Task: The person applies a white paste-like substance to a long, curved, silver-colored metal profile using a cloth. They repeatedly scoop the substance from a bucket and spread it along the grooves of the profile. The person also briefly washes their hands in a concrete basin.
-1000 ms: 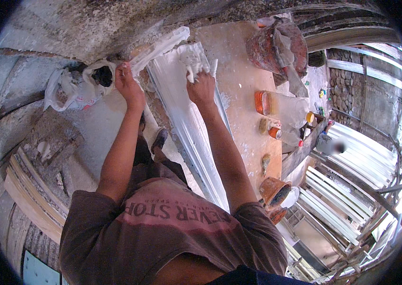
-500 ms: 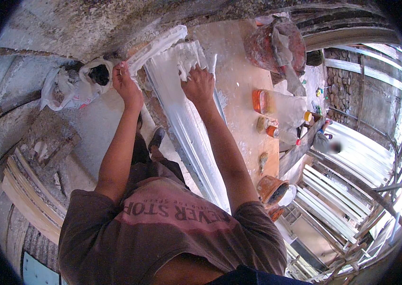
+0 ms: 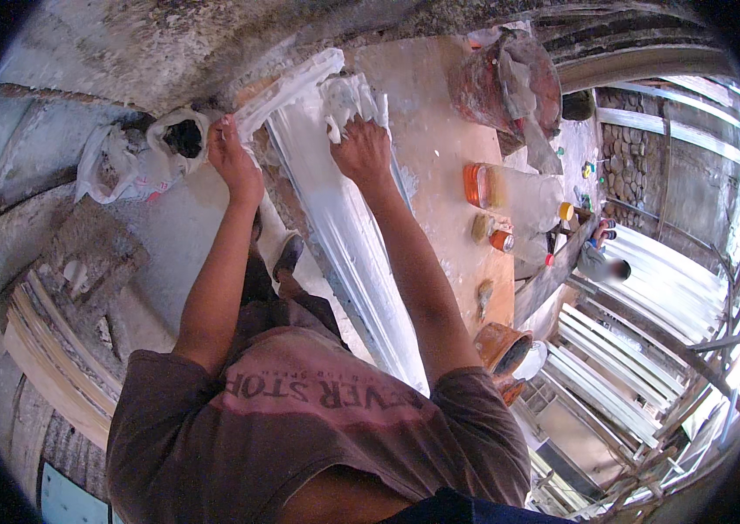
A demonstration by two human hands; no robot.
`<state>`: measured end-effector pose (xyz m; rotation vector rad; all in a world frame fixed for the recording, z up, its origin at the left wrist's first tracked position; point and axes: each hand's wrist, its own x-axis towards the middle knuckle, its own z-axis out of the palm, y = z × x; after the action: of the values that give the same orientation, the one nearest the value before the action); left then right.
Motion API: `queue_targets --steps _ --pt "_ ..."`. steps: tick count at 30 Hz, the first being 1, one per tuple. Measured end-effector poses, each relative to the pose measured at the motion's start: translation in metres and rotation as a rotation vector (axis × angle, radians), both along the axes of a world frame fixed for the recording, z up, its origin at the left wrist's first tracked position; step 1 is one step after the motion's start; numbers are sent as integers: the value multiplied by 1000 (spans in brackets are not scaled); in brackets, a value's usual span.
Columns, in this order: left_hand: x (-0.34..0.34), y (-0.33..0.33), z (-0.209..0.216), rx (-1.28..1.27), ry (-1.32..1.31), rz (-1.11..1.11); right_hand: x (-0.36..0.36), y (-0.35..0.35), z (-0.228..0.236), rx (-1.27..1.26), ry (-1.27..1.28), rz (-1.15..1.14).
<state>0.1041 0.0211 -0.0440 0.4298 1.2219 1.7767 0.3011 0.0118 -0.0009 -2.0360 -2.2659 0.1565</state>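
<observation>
A long ribbed mould (image 3: 348,231), smeared with wet white plaster, runs from the far end of the bench toward my body. My right hand (image 3: 361,150) is at its far part, fingers curled into a lumpy white clump of wet plaster (image 3: 348,98). My left hand (image 3: 234,162) pinches the near left end of a white plaster-coated strip (image 3: 293,87), which lies slantwise across the mould's far end. The fingertips of both hands are partly covered by the white material.
The tan bench top (image 3: 427,175) carries a plaster-stained red bucket (image 3: 505,87), a bottle with orange liquid (image 3: 488,186), a small jar (image 3: 501,241), a brush (image 3: 484,297) and an orange pot (image 3: 501,348). White bags (image 3: 112,166) stand left. Another person (image 3: 601,262) is at far right near white lengths.
My right hand has shifted slightly left, and the white clump under it has changed shape. My left hand stays on the strip. The distant person has moved a little.
</observation>
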Motion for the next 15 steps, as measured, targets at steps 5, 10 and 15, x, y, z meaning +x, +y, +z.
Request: queue_targets --steps 5,10,15 --pt "1 -3 2 -18 -56 1 -3 2 23 -6 37 -38" --pt "9 -7 2 -27 -45 -13 0 4 -8 51 16 23" --pt "8 -11 -6 -28 -104 14 8 5 -3 -49 25 51"
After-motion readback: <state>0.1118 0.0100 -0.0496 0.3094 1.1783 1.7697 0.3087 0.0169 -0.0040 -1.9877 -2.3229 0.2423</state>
